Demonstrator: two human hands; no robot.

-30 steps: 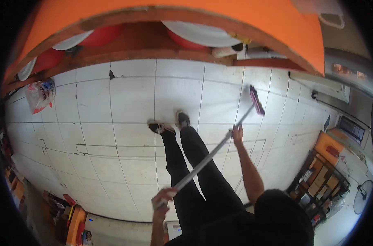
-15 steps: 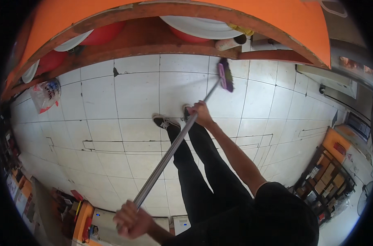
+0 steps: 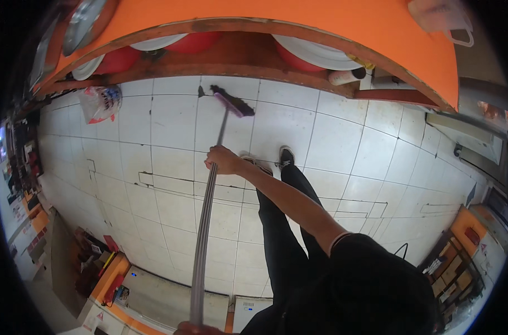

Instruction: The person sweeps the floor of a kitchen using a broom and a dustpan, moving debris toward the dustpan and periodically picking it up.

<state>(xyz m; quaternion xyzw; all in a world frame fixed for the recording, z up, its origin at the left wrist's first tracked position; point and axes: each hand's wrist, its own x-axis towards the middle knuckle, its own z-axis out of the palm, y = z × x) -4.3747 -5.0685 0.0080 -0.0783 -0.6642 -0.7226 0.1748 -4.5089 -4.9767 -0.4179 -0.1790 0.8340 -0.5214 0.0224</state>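
A broom with a purple head (image 3: 229,105) and dark bristles rests on the white tiled floor, close to the foot of the orange counter. Its long grey metal handle (image 3: 205,240) runs back toward me, nearly upright in the picture. My right hand (image 3: 223,161) is closed round the handle partway down, arm stretched forward. At the lower edge my left hand (image 3: 193,329) wraps the top end of the handle; the frame cuts off most of it. The bristles look slightly blurred.
Ahead stands the orange counter (image 3: 254,11), with white and red basins on its low shelf (image 3: 237,50). A plastic bag (image 3: 101,103) lies on the floor at the left. My shoes (image 3: 286,156) are right of the broom. A dark rack (image 3: 452,268) stands at the right.
The broom head has swept left across the floor, and my right hand went left with it. My left hand has dropped to the lower edge. The view has shifted left.
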